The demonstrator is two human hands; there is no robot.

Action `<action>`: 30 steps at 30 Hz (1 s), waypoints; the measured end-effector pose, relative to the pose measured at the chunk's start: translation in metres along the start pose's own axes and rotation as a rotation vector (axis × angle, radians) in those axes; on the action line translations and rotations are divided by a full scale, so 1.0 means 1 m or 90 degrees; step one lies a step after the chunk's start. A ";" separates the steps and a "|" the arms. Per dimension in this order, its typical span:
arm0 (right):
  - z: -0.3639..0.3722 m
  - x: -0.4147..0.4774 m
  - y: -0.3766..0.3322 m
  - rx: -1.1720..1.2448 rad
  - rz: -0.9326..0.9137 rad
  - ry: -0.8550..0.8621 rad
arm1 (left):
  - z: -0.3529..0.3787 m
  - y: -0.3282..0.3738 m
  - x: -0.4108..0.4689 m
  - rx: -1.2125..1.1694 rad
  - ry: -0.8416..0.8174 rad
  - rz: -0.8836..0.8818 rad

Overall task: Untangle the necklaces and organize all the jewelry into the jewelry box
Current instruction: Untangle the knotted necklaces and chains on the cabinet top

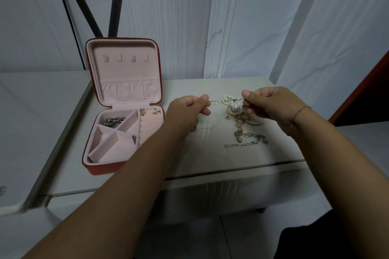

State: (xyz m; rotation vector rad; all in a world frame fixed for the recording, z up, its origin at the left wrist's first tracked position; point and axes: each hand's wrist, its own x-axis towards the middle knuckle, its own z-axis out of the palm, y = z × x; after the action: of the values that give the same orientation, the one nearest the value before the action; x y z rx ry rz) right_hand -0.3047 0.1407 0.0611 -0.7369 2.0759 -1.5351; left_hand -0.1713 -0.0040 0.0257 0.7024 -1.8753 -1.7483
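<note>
Your left hand (189,109) and right hand (271,105) are both raised just above the pale white surface (210,160), fingers curled. Each pinches one end of a thin gold chain (215,101). The chain is drawn taut between them, its long axis running left to right and nearly level.

Near your right hand the chain passes into a knotted cluster of small white pearl beads, a large pearl drop and gold pieces (233,107). The cluster partly hangs from the chain and partly rests on the surface. It is too tangled to tell how many necklaces are in it.

Nearer to you, a silver link chain (246,140) lies loose on the surface, stretched roughly left to right.

The square red jewelry box with pink lining (99,169) stands open at the left, its lid upright at the far side. A bunched silver chain (113,122) sits in the box's far-left compartment. Two small gold earrings (156,112) are pinned on the pink panel at the box's far right corner, just beside your left hand.
</note>
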 end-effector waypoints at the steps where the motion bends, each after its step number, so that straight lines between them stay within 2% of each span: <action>1: 0.000 0.000 -0.001 0.007 0.002 0.002 | 0.000 0.000 0.000 -0.001 0.002 -0.002; 9: 0.006 -0.001 -0.010 0.214 0.110 -0.023 | 0.002 0.004 -0.001 -0.027 -0.002 -0.004; 12: 0.004 -0.001 -0.011 0.237 0.137 -0.046 | 0.001 0.004 0.000 -0.043 0.009 -0.015; 15: 0.001 0.002 -0.011 0.204 0.131 -0.056 | 0.001 0.010 0.002 -0.212 0.006 -0.070; 20: 0.001 -0.001 -0.009 0.042 0.089 -0.057 | -0.003 0.017 0.002 -0.435 -0.059 -0.106; 23: 0.003 -0.004 -0.009 -0.022 0.058 -0.083 | -0.003 0.019 0.002 -0.480 -0.071 -0.114; 30: 0.011 -0.005 -0.004 -0.098 0.003 -0.141 | -0.006 0.025 -0.001 -0.460 -0.154 -0.079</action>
State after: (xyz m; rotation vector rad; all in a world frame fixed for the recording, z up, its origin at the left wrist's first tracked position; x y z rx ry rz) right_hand -0.2928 0.1351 0.0618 -0.9132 2.0416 -1.2401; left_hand -0.1673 -0.0065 0.0515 0.3346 -1.1850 -2.4633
